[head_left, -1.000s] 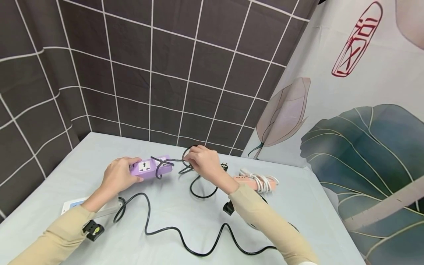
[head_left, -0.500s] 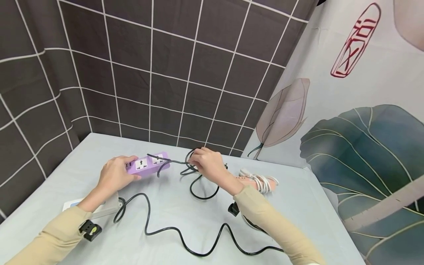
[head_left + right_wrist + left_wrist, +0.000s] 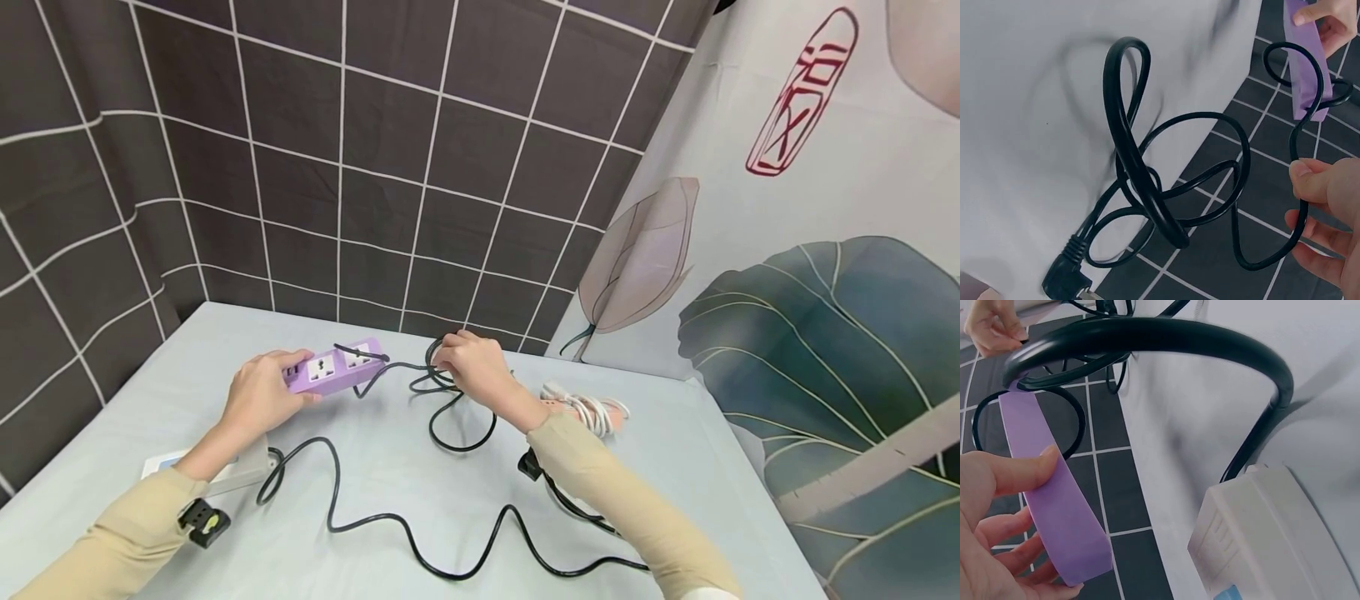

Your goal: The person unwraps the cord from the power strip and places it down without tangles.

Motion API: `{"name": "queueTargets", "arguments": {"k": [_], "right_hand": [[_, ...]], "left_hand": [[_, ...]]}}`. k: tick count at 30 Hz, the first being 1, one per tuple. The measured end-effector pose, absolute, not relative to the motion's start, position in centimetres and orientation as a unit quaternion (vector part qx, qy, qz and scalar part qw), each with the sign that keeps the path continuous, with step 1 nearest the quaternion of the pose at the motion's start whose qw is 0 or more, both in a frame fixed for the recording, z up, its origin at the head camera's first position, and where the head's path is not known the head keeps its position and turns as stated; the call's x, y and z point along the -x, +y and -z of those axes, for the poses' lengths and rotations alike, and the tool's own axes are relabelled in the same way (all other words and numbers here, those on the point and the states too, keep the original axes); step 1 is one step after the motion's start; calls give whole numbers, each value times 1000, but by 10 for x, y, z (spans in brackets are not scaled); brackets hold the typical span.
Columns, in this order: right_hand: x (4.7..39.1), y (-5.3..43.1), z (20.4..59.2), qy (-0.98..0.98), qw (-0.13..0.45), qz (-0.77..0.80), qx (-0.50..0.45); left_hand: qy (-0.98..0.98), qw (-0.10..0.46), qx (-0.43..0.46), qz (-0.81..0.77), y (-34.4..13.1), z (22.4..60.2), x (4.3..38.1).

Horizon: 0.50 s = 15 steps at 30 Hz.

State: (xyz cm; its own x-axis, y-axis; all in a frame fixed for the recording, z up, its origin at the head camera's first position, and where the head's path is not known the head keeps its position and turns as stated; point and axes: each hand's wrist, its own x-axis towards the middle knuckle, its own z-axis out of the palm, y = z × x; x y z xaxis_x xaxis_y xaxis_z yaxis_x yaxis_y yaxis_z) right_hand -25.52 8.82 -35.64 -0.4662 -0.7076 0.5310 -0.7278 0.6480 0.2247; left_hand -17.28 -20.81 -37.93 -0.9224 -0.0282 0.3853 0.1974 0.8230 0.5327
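My left hand (image 3: 258, 396) grips the near end of a purple power strip (image 3: 1069, 506), thumb along one side and fingers under the other. Universal sockets show on its face in the head view. A black power cord (image 3: 1129, 150) loops round the strip's far end. My right hand (image 3: 474, 368) pinches that cord between thumb and fingertips, a short way right of the strip. In the right wrist view the rest of the cord hangs in tangled loops, with a black plug (image 3: 1063, 278) at its end. The right hand hides part of the tangle in the head view.
A white power strip (image 3: 1260, 531) with a blue patch lies under my left forearm, its black cord (image 3: 457, 577) snaking across the table front. At right sits an orange power strip (image 3: 555, 407) bundled in white cord (image 3: 596, 417). A dark grid-patterned curtain (image 3: 390, 208) stands behind the table.
The purple power strip and left hand have shifted slightly left. My right hand has drawn the cord a little to the right, and the loops at the strip's far end have changed shape.
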Motion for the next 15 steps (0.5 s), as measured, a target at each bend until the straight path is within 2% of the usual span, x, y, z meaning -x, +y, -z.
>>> {"name": "queueTargets", "arguments": {"k": [7,15], "right_hand": [[268,86,361,-865,302,-15,-402],[280,88,361,-875,297,-15,-382]], "left_hand": [[-931,202,57,299,-212,382,173],[-930,186,54,312,-215,377,172]]}}
